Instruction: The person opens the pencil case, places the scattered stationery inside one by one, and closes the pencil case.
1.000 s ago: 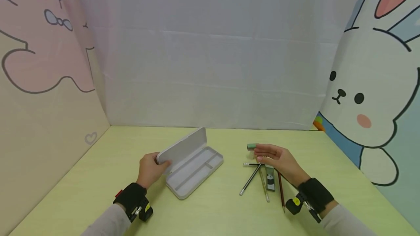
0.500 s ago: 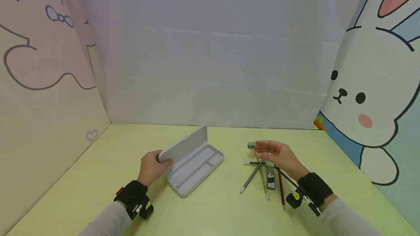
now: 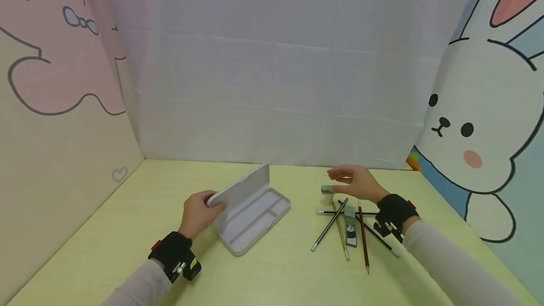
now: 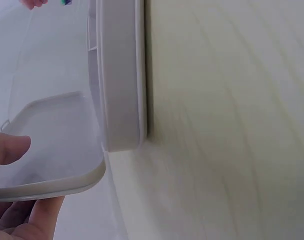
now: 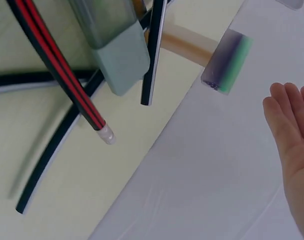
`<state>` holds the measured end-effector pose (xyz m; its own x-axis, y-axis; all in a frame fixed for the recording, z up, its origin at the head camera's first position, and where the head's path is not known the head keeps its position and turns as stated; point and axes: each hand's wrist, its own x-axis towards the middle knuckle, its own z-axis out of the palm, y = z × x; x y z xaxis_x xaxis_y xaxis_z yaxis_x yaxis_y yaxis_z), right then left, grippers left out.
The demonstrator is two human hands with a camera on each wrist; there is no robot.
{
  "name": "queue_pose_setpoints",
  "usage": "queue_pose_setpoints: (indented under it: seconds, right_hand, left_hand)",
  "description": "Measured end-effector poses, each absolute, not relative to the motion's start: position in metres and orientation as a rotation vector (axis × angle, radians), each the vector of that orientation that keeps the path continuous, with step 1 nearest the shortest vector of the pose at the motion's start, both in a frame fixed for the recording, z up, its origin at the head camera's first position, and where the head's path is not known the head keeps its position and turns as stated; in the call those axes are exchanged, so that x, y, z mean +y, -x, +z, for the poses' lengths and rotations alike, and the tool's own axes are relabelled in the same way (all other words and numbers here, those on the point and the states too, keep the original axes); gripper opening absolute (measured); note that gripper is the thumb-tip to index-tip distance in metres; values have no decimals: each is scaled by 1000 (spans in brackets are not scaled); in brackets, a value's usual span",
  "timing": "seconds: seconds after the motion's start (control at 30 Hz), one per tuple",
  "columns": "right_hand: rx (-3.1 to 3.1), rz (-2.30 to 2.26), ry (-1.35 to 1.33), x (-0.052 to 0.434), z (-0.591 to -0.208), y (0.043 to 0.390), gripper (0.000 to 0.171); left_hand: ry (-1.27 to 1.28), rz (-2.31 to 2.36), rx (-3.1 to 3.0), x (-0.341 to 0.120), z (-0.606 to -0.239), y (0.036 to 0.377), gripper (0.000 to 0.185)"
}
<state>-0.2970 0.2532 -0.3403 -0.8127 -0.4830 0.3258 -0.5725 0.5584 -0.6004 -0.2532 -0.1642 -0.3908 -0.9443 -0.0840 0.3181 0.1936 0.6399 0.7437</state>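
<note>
My left hand point(image 3: 197, 214) holds the raised lid point(image 3: 244, 185) of a white pencil case point(image 3: 254, 223), thumb inside and fingers behind. In the left wrist view the thumb point(image 4: 11, 149) lies on the lid's inner face. The case's divided tray is bare. My right hand point(image 3: 357, 183) hovers with fingers extended and thumb apart, beside a small green-and-dark block point(image 3: 326, 189). The right wrist view shows the hand point(image 5: 297, 150) gripping nothing, apart from the block point(image 5: 227, 61). A pale strip point(image 5: 187, 46) extends from the block.
Right of the case lie a silver-striped pencil point(image 3: 325, 230), a yellowish pencil point(image 3: 342, 240), a red-striped pencil point(image 3: 364, 244) and black pencils point(image 3: 384, 242), some crossing. Among them is a slim grey-green case point(image 3: 350, 230) with a panda picture. A white cloth point(image 3: 272, 84) hangs behind the table.
My right hand has moved away from me, off the pencils, and its thumb has parted from the fingers. The left hand keeps its hold on the lid.
</note>
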Motion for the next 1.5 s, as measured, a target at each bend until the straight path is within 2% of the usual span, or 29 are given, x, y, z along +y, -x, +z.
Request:
queue_pose_setpoints:
  seconds: [0.63, 1.5]
  right_hand:
    - [-2830, 574, -1118, 240, -346, 321, 34]
    - [-2809, 469, -1261, 234, -340, 339, 10]
  left_hand:
    - [79, -1247, -2520, -161, -389, 251, 22]
    - [60, -1253, -2503, -160, -390, 251, 21]
